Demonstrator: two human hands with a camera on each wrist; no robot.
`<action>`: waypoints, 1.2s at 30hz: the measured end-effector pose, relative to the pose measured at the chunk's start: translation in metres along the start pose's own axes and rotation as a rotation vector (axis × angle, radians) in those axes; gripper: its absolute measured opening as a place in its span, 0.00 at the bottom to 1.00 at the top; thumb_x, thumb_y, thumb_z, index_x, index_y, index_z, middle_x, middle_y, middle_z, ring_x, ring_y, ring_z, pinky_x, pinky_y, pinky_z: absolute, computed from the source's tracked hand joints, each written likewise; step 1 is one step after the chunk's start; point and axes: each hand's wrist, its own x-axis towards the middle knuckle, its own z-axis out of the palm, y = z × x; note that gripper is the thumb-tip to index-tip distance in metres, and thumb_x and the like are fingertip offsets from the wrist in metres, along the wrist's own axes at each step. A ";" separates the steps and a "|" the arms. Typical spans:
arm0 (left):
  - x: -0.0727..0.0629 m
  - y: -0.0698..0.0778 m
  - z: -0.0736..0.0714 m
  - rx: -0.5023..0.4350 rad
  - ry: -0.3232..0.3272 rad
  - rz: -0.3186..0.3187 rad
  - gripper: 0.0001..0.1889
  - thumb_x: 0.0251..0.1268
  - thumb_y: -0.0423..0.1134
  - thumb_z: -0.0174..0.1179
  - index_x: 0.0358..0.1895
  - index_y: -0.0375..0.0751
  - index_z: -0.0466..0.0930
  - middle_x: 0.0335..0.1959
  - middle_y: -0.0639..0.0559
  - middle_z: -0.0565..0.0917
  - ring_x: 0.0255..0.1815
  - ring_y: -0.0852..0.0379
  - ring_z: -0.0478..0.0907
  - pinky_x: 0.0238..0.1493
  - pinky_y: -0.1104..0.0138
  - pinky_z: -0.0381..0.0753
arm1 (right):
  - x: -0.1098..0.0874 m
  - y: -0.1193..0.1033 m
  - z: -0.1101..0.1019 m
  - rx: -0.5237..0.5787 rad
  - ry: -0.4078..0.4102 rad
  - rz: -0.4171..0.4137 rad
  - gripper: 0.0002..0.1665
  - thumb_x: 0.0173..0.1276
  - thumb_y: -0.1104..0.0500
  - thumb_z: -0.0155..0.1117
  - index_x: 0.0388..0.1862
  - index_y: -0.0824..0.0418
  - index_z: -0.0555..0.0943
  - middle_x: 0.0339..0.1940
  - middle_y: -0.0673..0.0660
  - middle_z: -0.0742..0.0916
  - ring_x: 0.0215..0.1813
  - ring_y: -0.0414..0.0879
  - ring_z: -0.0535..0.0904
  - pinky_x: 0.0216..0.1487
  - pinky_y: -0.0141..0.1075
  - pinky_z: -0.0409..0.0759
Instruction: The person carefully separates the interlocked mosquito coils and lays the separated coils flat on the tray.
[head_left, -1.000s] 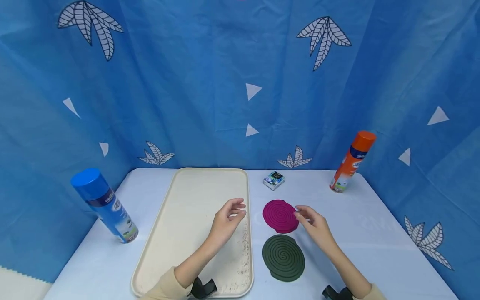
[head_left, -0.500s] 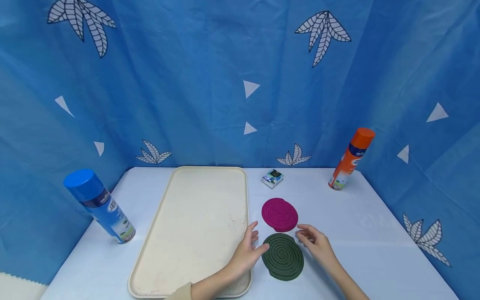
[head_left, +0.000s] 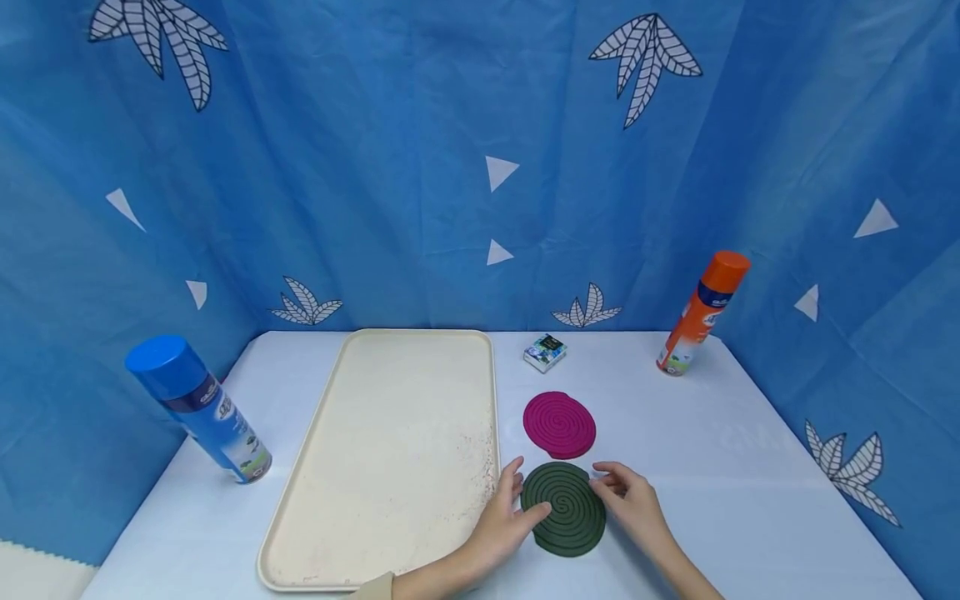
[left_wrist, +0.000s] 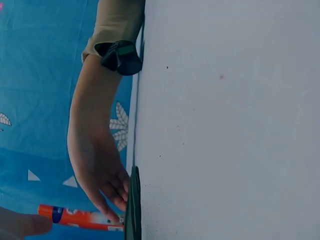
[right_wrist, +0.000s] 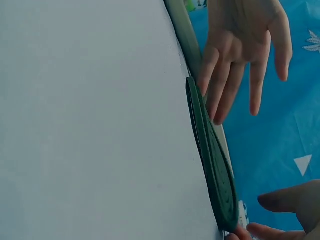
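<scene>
While the green mat lay flat, I saw the left hand spread wide at one side and the right hand loosely parted opposite.

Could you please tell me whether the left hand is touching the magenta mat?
Apart: in the head view, a small gap of white tabletop shows between the left hand and the magenta mat.

A creased blue fabric curtain printed with white leaf sprigs fills the upper frame and both sides; a white-topped table spans the lower frame.
</scene>
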 end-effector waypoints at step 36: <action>0.067 0.079 -0.104 -0.168 0.388 0.280 0.30 0.58 0.27 0.62 0.66 0.43 0.66 0.36 0.37 0.86 0.31 0.65 0.84 0.41 0.69 0.85 | 0.070 -0.129 -0.004 0.893 -0.147 0.040 0.27 0.68 0.70 0.55 0.66 0.66 0.67 0.30 0.43 0.83 0.29 0.34 0.82 0.33 0.27 0.84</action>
